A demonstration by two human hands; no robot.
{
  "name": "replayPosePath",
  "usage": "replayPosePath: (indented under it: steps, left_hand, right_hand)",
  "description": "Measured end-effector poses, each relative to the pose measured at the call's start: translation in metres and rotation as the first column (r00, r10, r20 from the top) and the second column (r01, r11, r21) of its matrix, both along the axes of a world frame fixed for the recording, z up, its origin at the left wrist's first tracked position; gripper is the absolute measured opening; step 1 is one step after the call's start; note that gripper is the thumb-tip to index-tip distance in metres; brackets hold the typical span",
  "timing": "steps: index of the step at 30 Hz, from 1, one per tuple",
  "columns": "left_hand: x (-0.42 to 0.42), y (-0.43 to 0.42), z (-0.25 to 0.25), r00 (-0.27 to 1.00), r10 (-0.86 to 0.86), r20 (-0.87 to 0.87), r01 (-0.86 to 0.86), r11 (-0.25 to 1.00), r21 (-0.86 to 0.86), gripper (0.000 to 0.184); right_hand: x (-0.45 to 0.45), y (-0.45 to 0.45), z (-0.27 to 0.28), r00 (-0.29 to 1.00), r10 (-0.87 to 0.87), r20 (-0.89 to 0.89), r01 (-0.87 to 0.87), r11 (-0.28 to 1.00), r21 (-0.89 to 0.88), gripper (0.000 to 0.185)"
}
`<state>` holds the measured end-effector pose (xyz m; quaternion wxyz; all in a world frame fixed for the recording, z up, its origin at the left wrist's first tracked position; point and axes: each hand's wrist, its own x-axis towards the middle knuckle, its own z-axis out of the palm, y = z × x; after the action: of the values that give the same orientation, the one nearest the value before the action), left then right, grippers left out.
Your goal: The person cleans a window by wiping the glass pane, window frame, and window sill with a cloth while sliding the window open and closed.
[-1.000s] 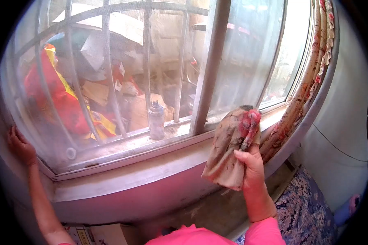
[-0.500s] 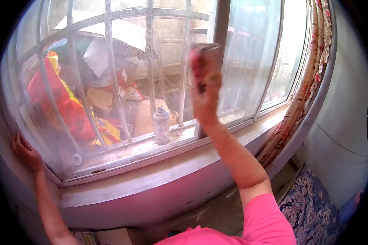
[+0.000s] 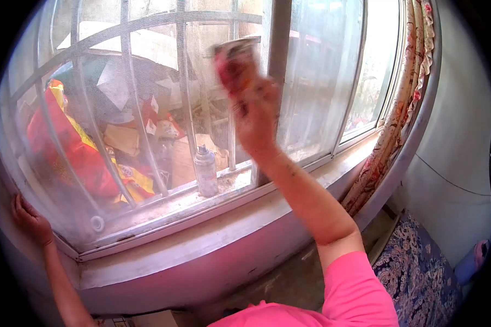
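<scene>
My right hand [image 3: 256, 117] is raised in front of the window, its fingers closed around a red-and-grey cloth-like item [image 3: 235, 68]. Motion blurs that item, so its exact kind is unclear. It is over the screened pane, just left of the upright window post [image 3: 279, 49]; whether it touches the screen I cannot tell. At the far left, my left hand [image 3: 32, 220] lies against the wall beside the window frame, fingers stretched out and holding nothing. A spray can [image 3: 206, 173] stands upright behind the screen, on the outer ledge below my right hand.
Metal bars [image 3: 84, 92] cross the window outside. Behind them lie a red and yellow bag [image 3: 73, 147] and cardboard [image 3: 122, 139]. A window sill [image 3: 174, 240] runs below. A flowered curtain [image 3: 384, 147] hangs right, above a dark patterned cloth-covered surface [image 3: 414, 267].
My right hand has moved left with the cloth-like item, from over the upright post to the screened pane beside it. My left hand stays against the wall. The view has shifted slightly.
</scene>
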<state>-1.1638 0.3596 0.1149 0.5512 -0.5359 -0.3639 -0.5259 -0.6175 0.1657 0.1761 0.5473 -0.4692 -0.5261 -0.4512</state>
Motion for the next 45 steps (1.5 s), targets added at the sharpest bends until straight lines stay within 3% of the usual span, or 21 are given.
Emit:
replayPosePath:
  steps: [1,3,4,6,8,9,11,12,14,16,18,24,26,32,34,35,38,40,42,44,45]
  left_hand:
    - [0.000,-0.003,0.000,0.999,0.036,-0.013,-0.036,0.999,0.011,0.024]
    - [0.010,-0.013,0.000,0.997,0.064,0.036,-0.062,0.997,-0.052,0.024]
    - [0.011,-0.014,0.001,0.994,0.087,0.061,-0.082,0.993,-0.080,0.024]
    - [0.006,-0.008,0.001,0.998,0.057,0.040,-0.056,0.998,-0.026,0.022]
    - [0.019,-0.015,0.003,0.997,-0.013,0.070,0.012,1.000,0.014,0.021]
    - [0.024,-0.020,0.006,0.997,-0.014,0.073,0.013,1.000,0.020,0.020]
    - [0.034,-0.029,0.009,0.996,-0.025,0.085,0.023,0.999,0.024,0.019]
    - [0.039,-0.034,0.011,0.996,-0.030,0.087,0.028,0.999,0.022,0.019]
    - [0.043,-0.040,0.014,0.996,-0.046,0.081,0.045,0.999,0.014,0.019]
    - [0.038,-0.038,0.015,0.992,-0.104,0.071,0.104,0.995,-0.008,0.019]
    - [0.039,-0.032,0.011,0.993,-0.077,0.085,0.074,0.996,0.043,0.019]
    - [0.041,-0.036,0.010,0.994,-0.031,0.101,0.029,0.999,0.019,0.020]
    - [0.043,-0.042,0.012,0.995,0.009,0.098,-0.008,1.000,-0.014,0.020]
    - [0.040,-0.032,0.006,0.989,-0.055,0.136,0.057,0.998,-0.008,0.020]
    - [0.041,-0.034,0.007,0.987,-0.061,0.151,0.060,0.998,0.013,0.021]
    - [0.041,-0.033,0.006,0.986,-0.054,0.156,0.052,0.999,0.017,0.020]
    - [0.045,-0.032,0.005,0.980,-0.093,0.176,0.090,0.996,0.026,0.021]
    - [0.045,-0.029,0.006,0.975,-0.125,0.184,0.121,0.992,0.029,0.021]
    - [0.043,-0.027,0.004,0.972,-0.136,0.191,0.134,0.991,0.026,0.020]
    - [0.043,-0.030,0.004,0.974,-0.138,0.182,0.137,0.990,0.018,0.021]
    - [0.042,-0.031,0.006,0.974,-0.139,0.179,0.138,0.990,0.015,0.021]
  right_hand:
    - [-0.012,0.013,-0.017,0.996,-0.051,0.069,0.055,0.997,-0.060,0.032]
    - [-0.039,0.013,-0.043,0.977,0.127,0.170,-0.084,0.968,-0.238,0.022]
    - [-0.043,0.008,-0.048,0.901,0.249,0.354,-0.142,0.943,-0.302,0.019]
    - [-0.034,0.007,-0.049,0.803,0.236,0.548,-0.107,0.960,-0.257,0.017]
    - [-0.018,0.004,-0.033,0.876,0.302,0.375,-0.089,0.867,-0.490,0.021]
    - [-0.031,-0.021,0.000,0.966,0.214,0.146,-0.067,0.749,-0.659,0.028]
    - [-0.001,-0.013,0.011,0.959,0.094,0.266,0.030,0.904,-0.427,0.012]
    - [0.015,-0.005,0.020,0.874,-0.106,0.474,0.181,0.977,-0.115,0.016]
    - [0.033,-0.007,0.049,0.829,-0.365,0.425,0.380,0.924,0.051,0.027]
    - [0.026,-0.009,0.070,0.968,-0.161,0.191,0.153,0.987,0.057,0.038]
    - [0.022,0.003,0.063,0.968,-0.168,0.187,0.154,0.984,0.087,0.039]
    - [-0.037,-0.009,-0.007,0.802,0.099,0.589,0.074,0.962,-0.263,0.031]
    - [-0.025,-0.011,-0.001,0.735,-0.057,0.676,0.213,0.966,-0.149,0.026]
    - [0.030,-0.014,0.083,0.822,-0.335,0.460,0.337,0.938,0.081,0.034]
    - [0.032,-0.013,0.106,0.893,-0.303,0.332,0.290,0.953,0.090,0.042]
    - [0.026,-0.008,0.115,0.949,-0.156,0.275,0.123,0.984,0.133,0.046]
    - [-0.017,0.019,0.100,0.971,-0.108,0.214,0.082,0.988,0.129,0.040]
    - [-0.052,0.028,0.067,0.867,-0.268,0.421,0.331,0.940,-0.084,0.033]
    - [-0.079,0.023,0.029,0.832,-0.004,0.555,0.196,0.937,-0.288,0.026]
    - [-0.083,0.012,0.012,0.557,0.305,0.773,0.212,0.848,-0.487,0.024]
    - [-0.080,0.013,0.009,0.515,0.250,0.820,0.189,0.900,-0.393,0.022]
